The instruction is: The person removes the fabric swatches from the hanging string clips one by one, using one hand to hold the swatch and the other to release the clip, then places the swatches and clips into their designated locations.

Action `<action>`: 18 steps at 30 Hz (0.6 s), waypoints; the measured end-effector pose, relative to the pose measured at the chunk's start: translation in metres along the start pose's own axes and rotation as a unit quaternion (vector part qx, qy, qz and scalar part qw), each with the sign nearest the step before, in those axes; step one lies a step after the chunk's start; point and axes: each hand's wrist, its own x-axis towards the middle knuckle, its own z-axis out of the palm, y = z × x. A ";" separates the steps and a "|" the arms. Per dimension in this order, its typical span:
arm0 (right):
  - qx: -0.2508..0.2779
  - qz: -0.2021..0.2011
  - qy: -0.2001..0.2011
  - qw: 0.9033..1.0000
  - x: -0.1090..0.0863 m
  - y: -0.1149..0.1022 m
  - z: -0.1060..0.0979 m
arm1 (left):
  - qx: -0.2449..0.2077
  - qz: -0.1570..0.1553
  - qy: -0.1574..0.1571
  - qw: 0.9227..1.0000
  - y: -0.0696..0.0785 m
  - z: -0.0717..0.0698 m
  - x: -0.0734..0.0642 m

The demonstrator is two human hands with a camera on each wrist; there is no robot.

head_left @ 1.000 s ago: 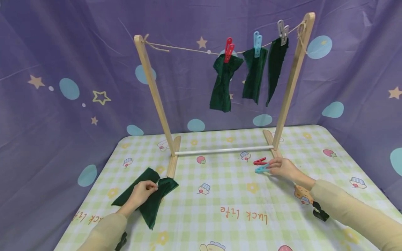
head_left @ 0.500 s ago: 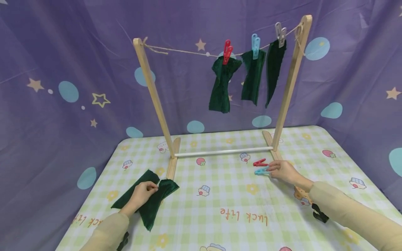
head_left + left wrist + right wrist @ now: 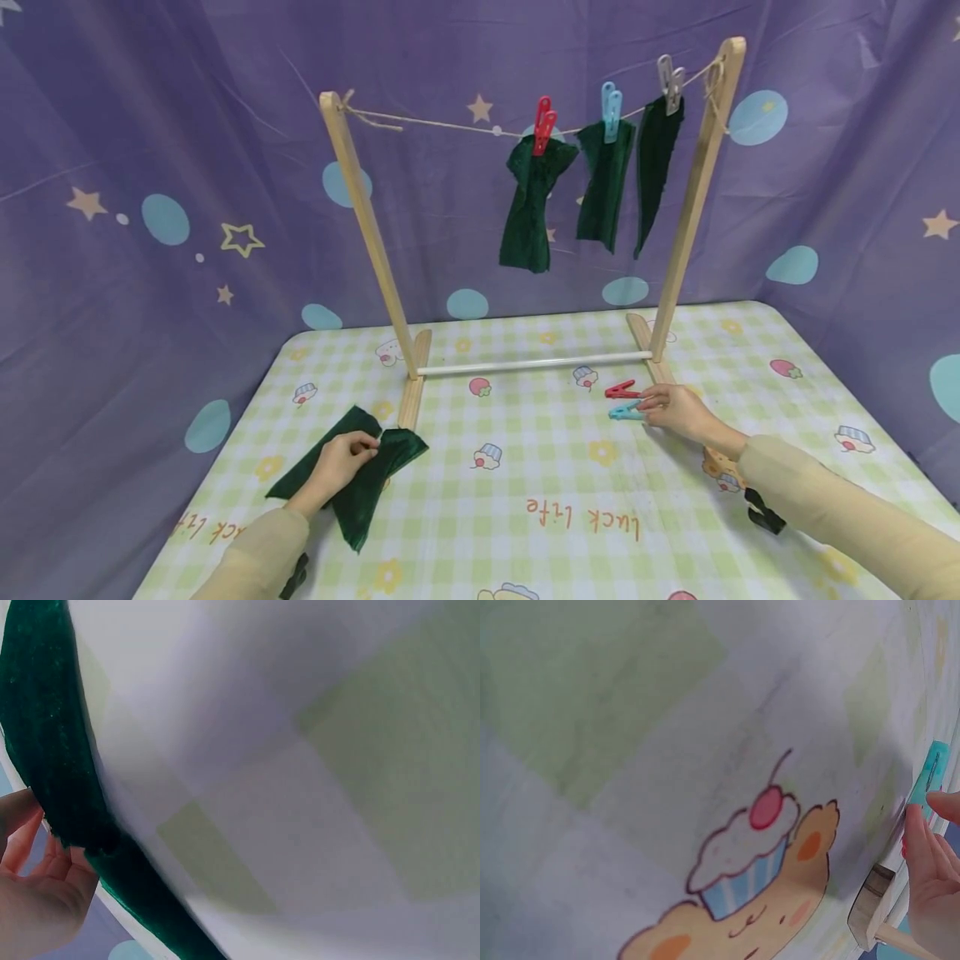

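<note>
In the head view my left hand (image 3: 339,462) pinches a dark green cloth (image 3: 360,508) near its top, with thumb and fingertips together. The left wrist view shows the same green cloth (image 3: 49,712) running past the fingertips. At the right, my right hand (image 3: 678,411) holds the end of a light blue clothespin (image 3: 622,412) low over the table. In the right wrist view, thumb and fingers close around this blue clothespin (image 3: 936,761). Just behind it lies a red clothespin (image 3: 621,389), its right end close to the fingertips.
A wooden rack (image 3: 365,217) with a string line (image 3: 442,122) stands at the back. Three green cloths hang toward its right, under red (image 3: 542,137), blue (image 3: 611,121) and grey (image 3: 671,92) clothespins. A white rod (image 3: 525,364) joins its feet. A checked tablecloth (image 3: 525,467) covers the table.
The head view has shifted slightly. Both hands stay almost where they were, left on the green cloth and right on the blue clothespin.
</note>
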 end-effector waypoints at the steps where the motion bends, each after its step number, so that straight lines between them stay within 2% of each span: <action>1: 0.000 0.000 0.002 1.000 0.000 0.000 0.000 | -0.001 0.001 0.000 1.000 0.000 0.000 0.000; 10: -0.042 -0.030 0.022 0.998 0.003 -0.008 -0.010 | -0.010 0.016 0.012 1.000 0.003 -0.006 0.001; 18: -0.057 -0.046 0.003 0.997 0.008 -0.032 -0.027 | -0.039 0.054 0.032 0.997 0.026 -0.019 0.009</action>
